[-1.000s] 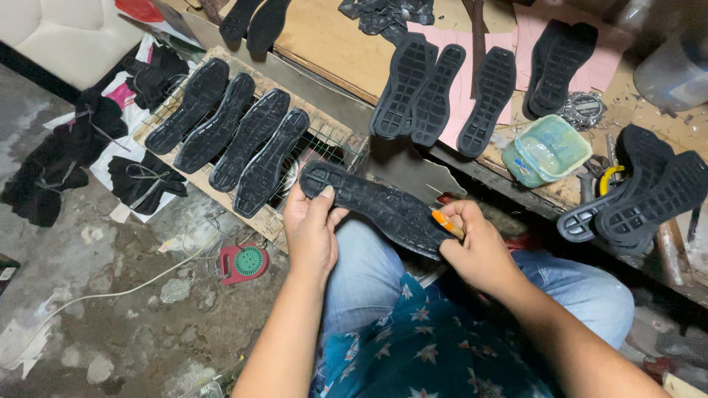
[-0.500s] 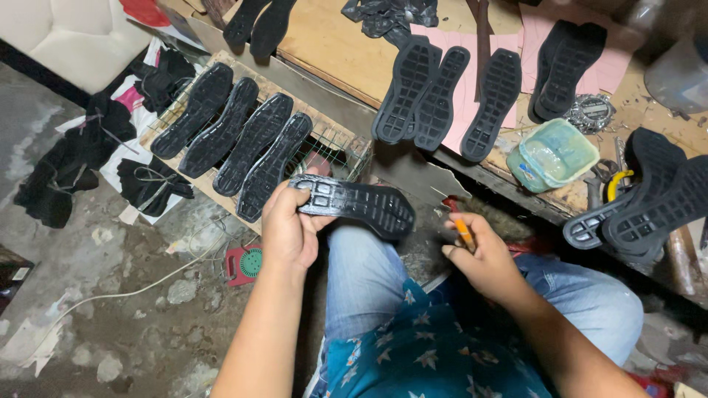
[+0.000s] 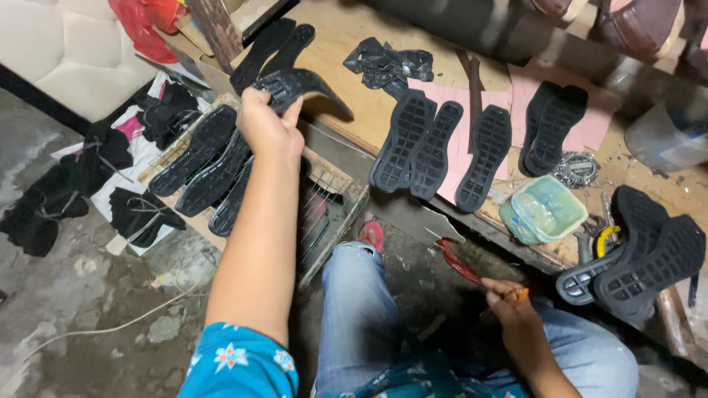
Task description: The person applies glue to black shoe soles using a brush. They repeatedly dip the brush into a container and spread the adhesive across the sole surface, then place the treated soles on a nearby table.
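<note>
Moved: since the earlier frame the left hand [image 3: 267, 127] has carried the black shoe sole [image 3: 295, 85] up from the lap, arm outstretched.
Left grip: fingers wrapped tight on 1 end of the sole; the rest curves out to the right of the grip.
Below the grip: 3 soles [image 3: 205, 166] on a wire rack [image 3: 332, 203], partly hidden by the forearm.
Right hand [image 3: 518, 318]: curled low by the knee on an orange-handled tool [image 3: 515, 295]; its tip is hard to make out.
Right of the grip: 3 soles on pink paper [image 3: 439, 147] on the bench.
</note>
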`<state>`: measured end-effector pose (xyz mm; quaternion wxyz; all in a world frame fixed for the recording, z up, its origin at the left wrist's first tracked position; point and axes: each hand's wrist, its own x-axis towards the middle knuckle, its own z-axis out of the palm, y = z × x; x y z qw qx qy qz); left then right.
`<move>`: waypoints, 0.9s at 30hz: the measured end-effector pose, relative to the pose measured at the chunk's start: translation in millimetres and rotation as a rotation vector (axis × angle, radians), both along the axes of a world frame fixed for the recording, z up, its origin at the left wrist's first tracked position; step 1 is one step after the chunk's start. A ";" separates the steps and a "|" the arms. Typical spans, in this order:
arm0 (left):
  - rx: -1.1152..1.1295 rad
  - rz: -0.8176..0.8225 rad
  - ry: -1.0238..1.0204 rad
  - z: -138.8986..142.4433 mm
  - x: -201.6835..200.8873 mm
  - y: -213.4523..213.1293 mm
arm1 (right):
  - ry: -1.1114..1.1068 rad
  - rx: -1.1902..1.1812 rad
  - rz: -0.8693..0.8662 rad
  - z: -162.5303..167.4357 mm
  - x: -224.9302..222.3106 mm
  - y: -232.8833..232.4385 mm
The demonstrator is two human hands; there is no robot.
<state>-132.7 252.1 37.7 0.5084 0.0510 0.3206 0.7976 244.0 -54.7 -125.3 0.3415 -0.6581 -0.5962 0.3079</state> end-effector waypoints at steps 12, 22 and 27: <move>-0.291 0.301 -0.126 -23.9 26.4 62.7 | 0.430 -0.251 -0.148 -15.7 -0.4 9.5; -0.362 0.392 -0.171 -34.3 28.7 90.1 | 0.165 -0.100 0.004 -34.2 9.5 14.9; -0.401 0.468 -0.155 -27.0 42.2 102.5 | 0.269 -0.231 -0.099 -38.3 15.1 19.8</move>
